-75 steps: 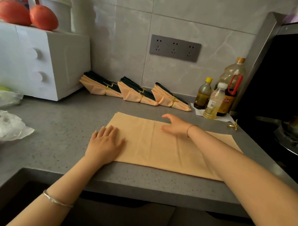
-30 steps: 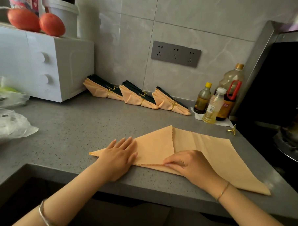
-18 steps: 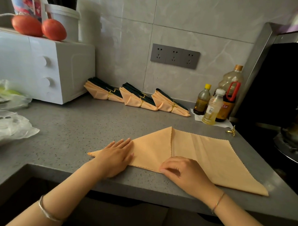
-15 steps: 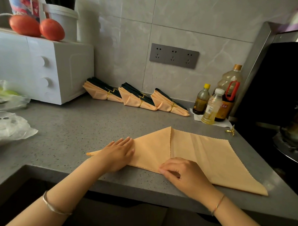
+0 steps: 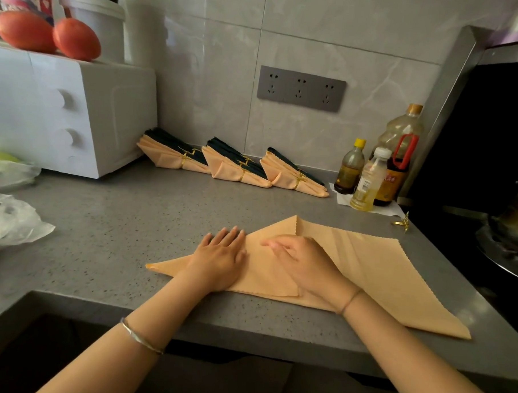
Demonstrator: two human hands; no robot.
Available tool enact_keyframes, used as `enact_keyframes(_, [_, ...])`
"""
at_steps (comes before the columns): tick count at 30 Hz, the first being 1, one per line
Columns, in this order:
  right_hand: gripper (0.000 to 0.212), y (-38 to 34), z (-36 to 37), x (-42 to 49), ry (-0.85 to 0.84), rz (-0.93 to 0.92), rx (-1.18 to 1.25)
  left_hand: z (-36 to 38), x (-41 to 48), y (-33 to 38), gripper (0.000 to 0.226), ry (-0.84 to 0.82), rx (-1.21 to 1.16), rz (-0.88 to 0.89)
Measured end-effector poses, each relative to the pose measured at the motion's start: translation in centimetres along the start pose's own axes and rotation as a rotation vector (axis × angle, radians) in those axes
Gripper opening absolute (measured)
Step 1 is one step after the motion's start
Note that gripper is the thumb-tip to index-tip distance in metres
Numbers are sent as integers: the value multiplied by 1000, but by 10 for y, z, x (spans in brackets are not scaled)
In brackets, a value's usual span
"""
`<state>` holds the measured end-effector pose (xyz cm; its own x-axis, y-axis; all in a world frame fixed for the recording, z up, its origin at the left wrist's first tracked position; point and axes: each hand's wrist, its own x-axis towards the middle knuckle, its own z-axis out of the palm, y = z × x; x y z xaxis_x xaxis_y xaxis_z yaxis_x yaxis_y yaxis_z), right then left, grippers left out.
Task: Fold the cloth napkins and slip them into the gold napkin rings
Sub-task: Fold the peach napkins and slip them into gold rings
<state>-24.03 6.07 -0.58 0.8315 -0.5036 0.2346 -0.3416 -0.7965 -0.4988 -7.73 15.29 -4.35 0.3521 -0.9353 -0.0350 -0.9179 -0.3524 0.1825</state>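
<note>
While the left hand stays spread flat, pinning the left side of the peach napkin, the right hand has come off the near edge, where it was curled at the fold's bottom corner half a second ago, and slid up onto the folded flap. Its fingers now lie nearly straight across the cloth, gripping nothing, a little blurred, so I read this as a smoothing stroke. The napkin sits on the grey counter close to its front edge, with its left corner turned in to the middle seam and its right half unfolded, trailing toward the stove side. I'd say the first diagonal is being creased down and the matching right fold comes next. The spare gold ring waits near the bottles, well apart from both hands. Three finished napkins lean along the wall.
</note>
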Motion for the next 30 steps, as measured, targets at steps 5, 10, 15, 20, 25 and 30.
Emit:
enact_keyframes(5, [47,7,23,51,-235,12,-332,2,0,-1,56,-2,10,-3])
enact_keyframes(10, [51,25,37,51,-305,73,-339,4,0,-3,56,24,14,4])
enact_keyframes(15, [54,49,25,56,-286,176,-373,5,3,-5,57,23,16,10])
enact_keyframes(20, [54,76,13,72,-247,297,-374,7,4,-6,57,19,17,11])
enact_keyframes(25, [53,82,4,74,-193,283,-241,6,5,-8,57,2,14,3])
enact_keyframes(30, [59,110,-41,48,84,438,-53,-4,5,-3,61,-30,50,-34])
